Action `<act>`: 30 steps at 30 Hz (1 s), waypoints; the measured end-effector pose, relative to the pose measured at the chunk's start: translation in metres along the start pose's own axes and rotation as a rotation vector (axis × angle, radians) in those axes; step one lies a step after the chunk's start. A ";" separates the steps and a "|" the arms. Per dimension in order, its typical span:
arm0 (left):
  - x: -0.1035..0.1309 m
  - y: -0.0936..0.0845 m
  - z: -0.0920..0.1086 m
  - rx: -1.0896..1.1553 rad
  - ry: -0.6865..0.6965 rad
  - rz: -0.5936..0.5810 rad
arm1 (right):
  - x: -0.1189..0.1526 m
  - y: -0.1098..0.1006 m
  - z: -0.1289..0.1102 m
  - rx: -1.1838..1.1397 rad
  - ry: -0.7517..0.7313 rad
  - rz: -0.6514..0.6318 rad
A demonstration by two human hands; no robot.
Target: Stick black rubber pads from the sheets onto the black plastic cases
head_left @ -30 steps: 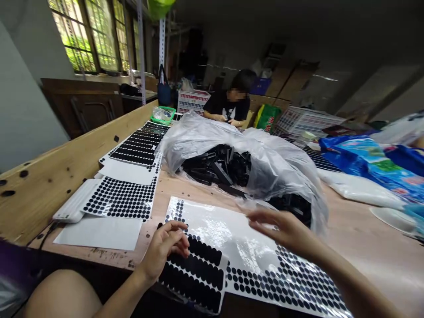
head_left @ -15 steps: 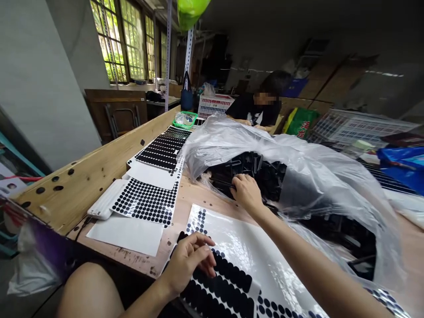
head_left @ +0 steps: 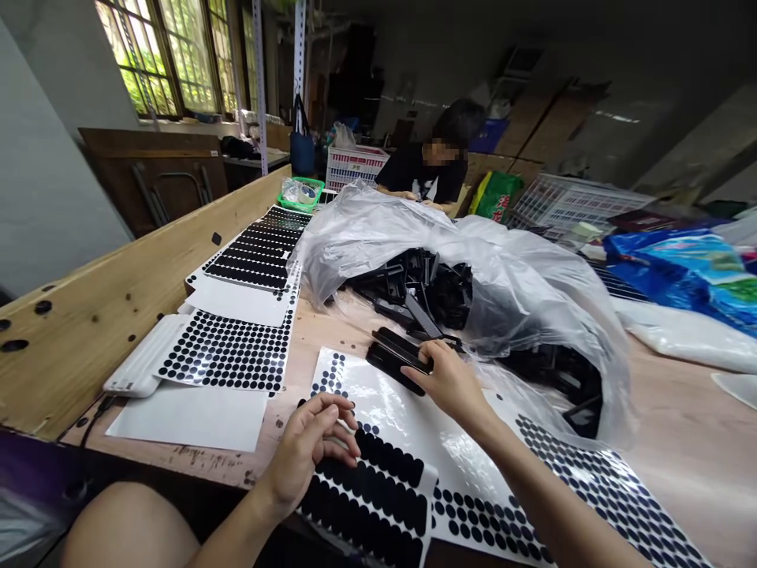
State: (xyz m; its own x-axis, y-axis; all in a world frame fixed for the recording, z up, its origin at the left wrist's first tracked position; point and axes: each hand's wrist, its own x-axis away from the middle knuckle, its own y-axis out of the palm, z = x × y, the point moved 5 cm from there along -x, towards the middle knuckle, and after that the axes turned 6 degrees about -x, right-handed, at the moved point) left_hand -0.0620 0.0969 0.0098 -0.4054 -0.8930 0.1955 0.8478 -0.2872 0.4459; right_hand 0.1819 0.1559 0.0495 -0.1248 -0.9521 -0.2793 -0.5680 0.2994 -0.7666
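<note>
The left hand (head_left: 311,442) lies low and near the body, fingers curled loosely, palm down. The right hand (head_left: 453,383) reaches farther forward on an outstretched forearm, fingers closed in a grip.

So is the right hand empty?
No, the right hand holds a flat black part just outside the plastic bag.

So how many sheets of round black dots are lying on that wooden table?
2: one sheet of round black dots left of the person's left hand, one large glossy sheet under the right hand. Others may hide beneath the clear plastic bag.
</note>
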 end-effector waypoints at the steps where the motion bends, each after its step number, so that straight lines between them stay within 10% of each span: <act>1: 0.000 -0.001 0.000 0.018 0.001 0.004 | -0.001 -0.003 0.001 -0.011 0.017 0.000; 6: -0.002 -0.005 0.000 0.104 0.009 0.018 | 0.010 -0.030 -0.018 -0.177 0.110 0.069; 11: -0.001 -0.005 -0.001 0.120 0.030 0.018 | 0.047 0.002 -0.061 -1.016 0.472 -0.361; 16: 0.003 -0.004 -0.002 0.084 0.116 -0.053 | 0.083 0.034 -0.089 -1.171 0.653 -0.641; 25: 0.006 -0.004 -0.004 0.097 0.005 -0.088 | 0.053 0.006 -0.100 -0.303 -0.203 -0.747; 30: 0.005 0.004 -0.010 -0.097 0.001 -0.228 | 0.027 0.017 -0.090 -0.365 -0.189 -0.677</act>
State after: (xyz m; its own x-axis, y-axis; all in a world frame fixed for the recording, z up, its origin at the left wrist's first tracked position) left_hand -0.0566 0.0880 0.0037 -0.5895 -0.8017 0.0988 0.7635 -0.5132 0.3920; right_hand 0.0956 0.1293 0.0809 0.4646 -0.8834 0.0612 -0.7064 -0.4115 -0.5759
